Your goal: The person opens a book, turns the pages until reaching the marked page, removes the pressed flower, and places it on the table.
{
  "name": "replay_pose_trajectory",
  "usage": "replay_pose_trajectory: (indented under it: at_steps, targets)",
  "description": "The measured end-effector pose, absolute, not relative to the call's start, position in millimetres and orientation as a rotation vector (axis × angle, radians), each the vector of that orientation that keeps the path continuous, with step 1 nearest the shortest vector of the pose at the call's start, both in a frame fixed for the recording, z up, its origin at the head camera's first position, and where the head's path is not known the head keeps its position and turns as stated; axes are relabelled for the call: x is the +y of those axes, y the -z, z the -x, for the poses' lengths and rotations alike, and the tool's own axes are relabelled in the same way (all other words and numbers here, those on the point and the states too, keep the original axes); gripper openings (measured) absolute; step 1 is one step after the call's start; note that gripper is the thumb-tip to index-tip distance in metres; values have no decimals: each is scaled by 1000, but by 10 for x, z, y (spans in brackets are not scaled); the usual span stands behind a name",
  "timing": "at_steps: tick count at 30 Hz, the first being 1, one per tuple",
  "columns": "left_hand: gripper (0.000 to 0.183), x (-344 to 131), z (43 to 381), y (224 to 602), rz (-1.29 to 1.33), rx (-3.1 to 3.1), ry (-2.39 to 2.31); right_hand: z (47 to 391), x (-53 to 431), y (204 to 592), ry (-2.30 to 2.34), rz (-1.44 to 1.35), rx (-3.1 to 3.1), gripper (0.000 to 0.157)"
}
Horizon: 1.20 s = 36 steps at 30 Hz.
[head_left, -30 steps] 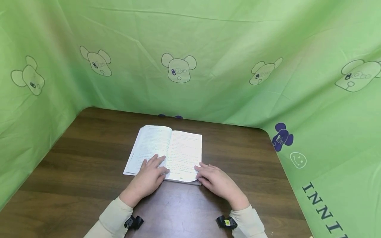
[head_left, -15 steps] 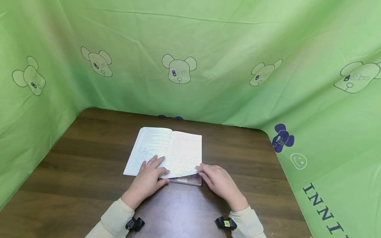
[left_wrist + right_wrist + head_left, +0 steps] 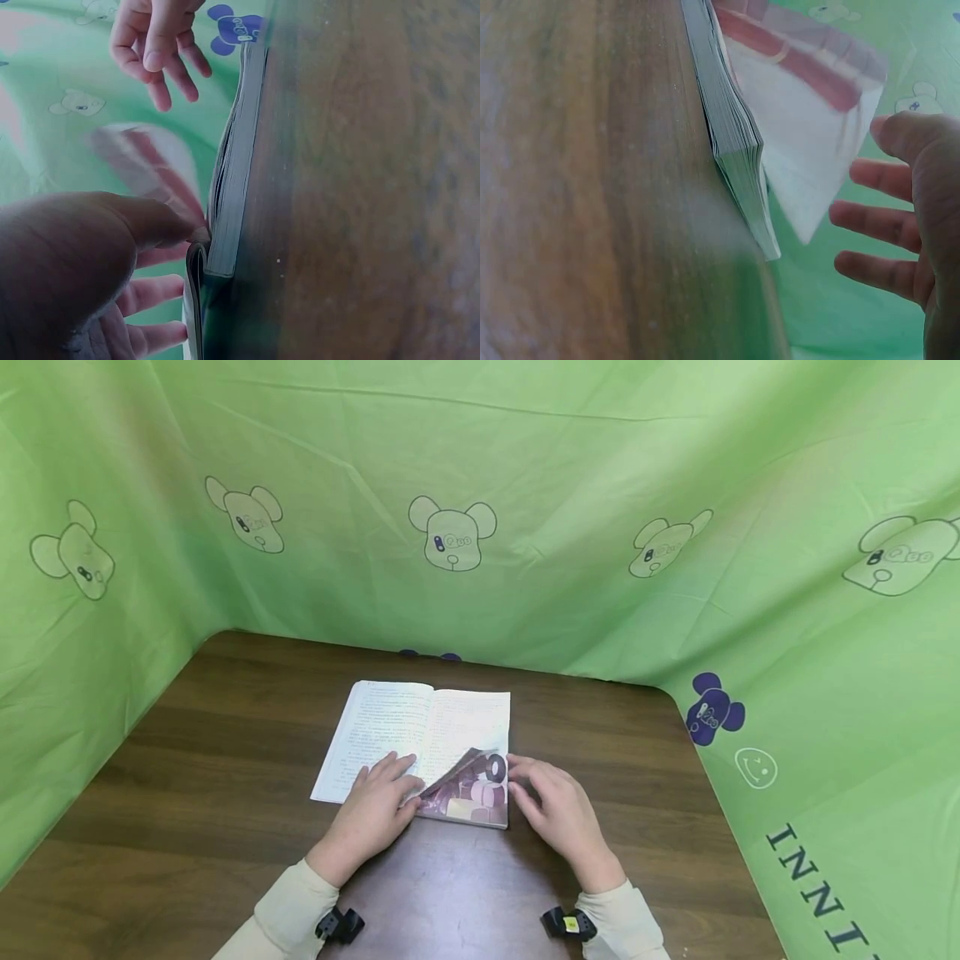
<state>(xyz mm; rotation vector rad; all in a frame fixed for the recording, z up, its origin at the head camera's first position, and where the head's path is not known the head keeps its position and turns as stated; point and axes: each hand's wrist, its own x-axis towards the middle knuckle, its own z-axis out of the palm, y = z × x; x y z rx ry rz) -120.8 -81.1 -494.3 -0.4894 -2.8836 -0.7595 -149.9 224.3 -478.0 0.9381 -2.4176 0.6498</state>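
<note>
An open book (image 3: 386, 727) with printed text lies on the table. My left hand (image 3: 371, 810) rests on its left page, fingers spread; in the left wrist view its thumb presses near the fold. The lower right corner of the right-hand page (image 3: 465, 718) curls up and away, baring a pinkish illustrated page (image 3: 480, 802) below. Beside the book's right edge is my right hand (image 3: 561, 814), thumb and fingers apart. In the right wrist view the raised page (image 3: 802, 142) stands close to that hand's fingertips, and nothing is gripped.
The brown wooden table (image 3: 225, 735) extends around the book. A green cloth (image 3: 540, 460) printed with bear heads hangs behind and on both sides. Black wrist cameras (image 3: 341, 925) sit at both cuffs.
My right hand lifted the right-hand page's lower corner and let it go, moving slightly up. The illustrated page underneath came into view. My left hand stayed on the left page.
</note>
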Motion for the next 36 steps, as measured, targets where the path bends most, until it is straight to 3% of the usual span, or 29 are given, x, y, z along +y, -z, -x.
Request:
replay_pose_trajectory:
  at_steps: [4,12,23,29,36]
  targets:
    - [40,-819,1216,4940,471,-2868,781,1512,2242,4784,-665,-959,-2444,16]
    - [56,-828,1244,4945,424,-2779,823,1507,2233,4812,-647,-1061,-2585,18]
    - [110,-859,1259,4899,288,-2631,776,1469,2248,4827,-621,-1160,-2778,43]
    - [114,-857,1255,4904,324,-2624,730,1466,2245,4850,-619,-1150,-2830,46]
    - [99,-845,1262,4926,364,-2686,717,1469,2251,4849,-594,-1153,-2853,46]
